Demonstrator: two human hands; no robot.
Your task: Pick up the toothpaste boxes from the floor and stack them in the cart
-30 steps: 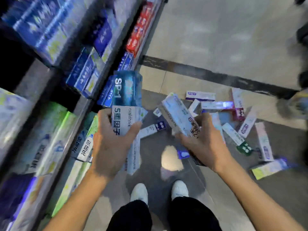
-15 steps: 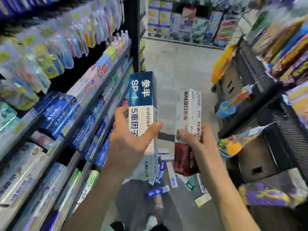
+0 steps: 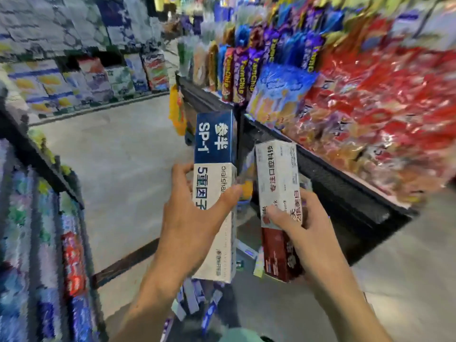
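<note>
Tall blue-and-white cardboard toothpaste box (image 3: pixel 214 193) gripped upright by the left hand (image 3: pixel 190 218), thumb across its front, white-and-dark-red toothpaste box (image 3: pixel 278 206) clasped upright just beside it by the right hand (image 3: pixel 298 228), more boxes (image 3: pixel 195 299), apparently toothpaste, blurred on the grey floor (image 3: pixel 118 169) below, red snack packets (image 3: pixel 382 107) shelved at right.

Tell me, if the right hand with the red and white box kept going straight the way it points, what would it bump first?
Probably the black shelf edge below the red snack bags. The right hand points its red and white box up towards it, though depth is hard to judge.
</note>
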